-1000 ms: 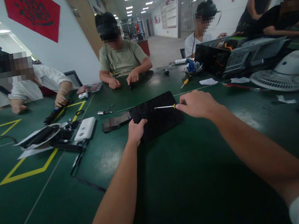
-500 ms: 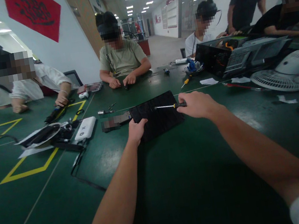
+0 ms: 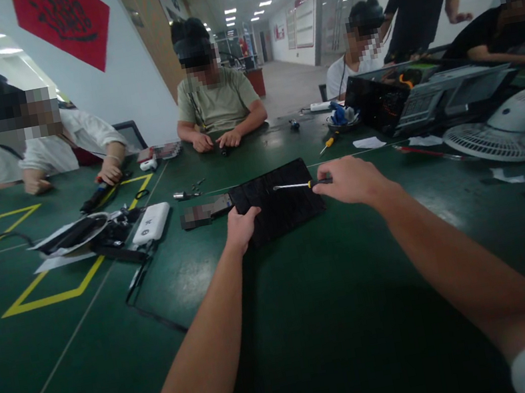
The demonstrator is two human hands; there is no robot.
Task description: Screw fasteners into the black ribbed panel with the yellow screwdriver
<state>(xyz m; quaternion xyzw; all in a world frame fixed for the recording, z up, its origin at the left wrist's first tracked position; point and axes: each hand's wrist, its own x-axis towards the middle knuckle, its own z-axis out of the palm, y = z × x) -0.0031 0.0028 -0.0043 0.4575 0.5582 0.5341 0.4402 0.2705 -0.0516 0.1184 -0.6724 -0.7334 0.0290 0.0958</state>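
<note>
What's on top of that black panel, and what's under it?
The left hand has its thumb on the black panel, and the right hand holds a screwdriver over part of it. The panel covers whatever is underneath.

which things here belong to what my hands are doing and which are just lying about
In hand:
- flat black panel, gripped by the left hand
- black-handled screwdriver, held in the right hand

Apparently just lying about:
- yellow-handled screwdriver
- white box
- white grilled appliance
- paper scrap
</note>
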